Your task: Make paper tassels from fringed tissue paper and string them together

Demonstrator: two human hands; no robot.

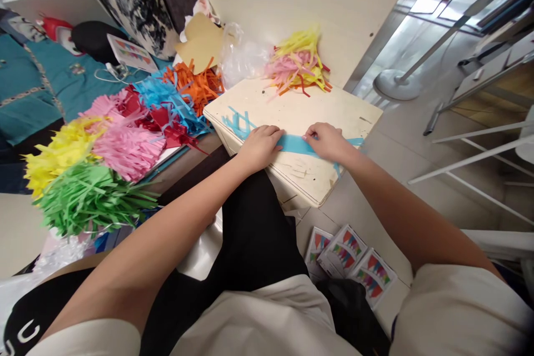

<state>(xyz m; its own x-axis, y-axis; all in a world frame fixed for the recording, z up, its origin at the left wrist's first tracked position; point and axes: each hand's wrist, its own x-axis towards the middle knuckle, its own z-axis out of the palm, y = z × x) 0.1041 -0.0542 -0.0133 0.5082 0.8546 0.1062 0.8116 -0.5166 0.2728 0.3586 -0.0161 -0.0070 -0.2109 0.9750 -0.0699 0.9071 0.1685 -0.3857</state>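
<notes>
Blue paper strip [294,144]: lying on the white bench [292,105], running between both hands.
Left hand [261,146]: curling over and gripping the strip's left end.
Right hand [327,140]: pinching the strip further right.
Around: blue scraps [237,122] lying just beside the left hand; yellow-pink shreds [298,61] sitting at the far edge.
Left side: green shreds [92,197] and pink shreds [125,147] crowding together.
Floor: printed packets [350,258] lying on tiles.

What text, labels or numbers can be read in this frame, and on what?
"C": white letter on the black fabric, bottom left; a neighbouring letter is cut off.
Packs on the floor: print too small to read.
Card, upper left: too small to read.
</notes>
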